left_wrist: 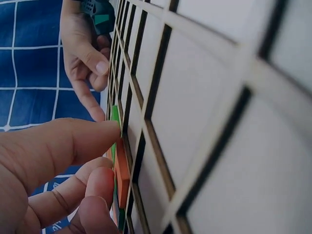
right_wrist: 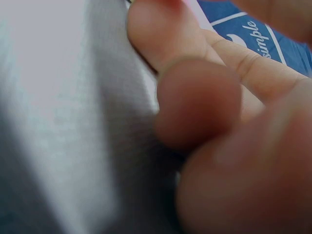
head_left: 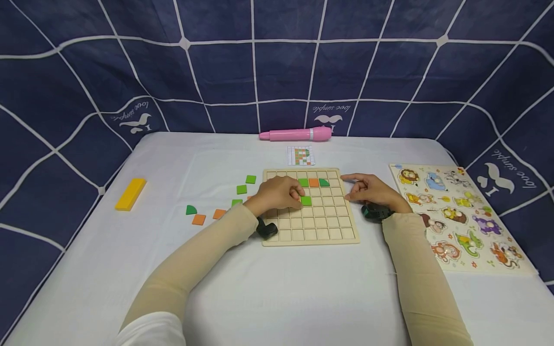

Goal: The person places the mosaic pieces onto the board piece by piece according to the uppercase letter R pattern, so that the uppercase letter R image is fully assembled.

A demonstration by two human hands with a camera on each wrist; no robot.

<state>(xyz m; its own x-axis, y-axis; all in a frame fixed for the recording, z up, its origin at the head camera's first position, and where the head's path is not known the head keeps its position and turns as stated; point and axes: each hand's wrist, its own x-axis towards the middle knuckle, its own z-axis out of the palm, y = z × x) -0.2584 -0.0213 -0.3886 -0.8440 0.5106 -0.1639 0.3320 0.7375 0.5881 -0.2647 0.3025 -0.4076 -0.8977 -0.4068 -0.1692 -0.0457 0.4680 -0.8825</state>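
Observation:
A pale wooden grid board (head_left: 318, 234) lies on the table. Over its left part is my left hand (head_left: 279, 192), with thumb and fingers pinching an orange square tile (left_wrist: 123, 168) that stands a little tilted at the grid. Just right of those fingertips a green square tile (head_left: 306, 201) sits in a cell. In an upper row lie a green square (head_left: 303, 182), an orange square (head_left: 313, 182) and a green quarter-round tile (head_left: 324, 182). My right hand (head_left: 370, 189) rests at the board's right edge, index finger and thumb extended against it, the other fingers bent.
Loose green tiles (head_left: 241, 189) and orange tiles (head_left: 199, 219) lie left of the board. Behind it are a pattern card (head_left: 300, 155) and a pink pen-like stick (head_left: 294, 134). A yellow block (head_left: 131, 194) lies far left, an animal puzzle board (head_left: 459, 216) at right.

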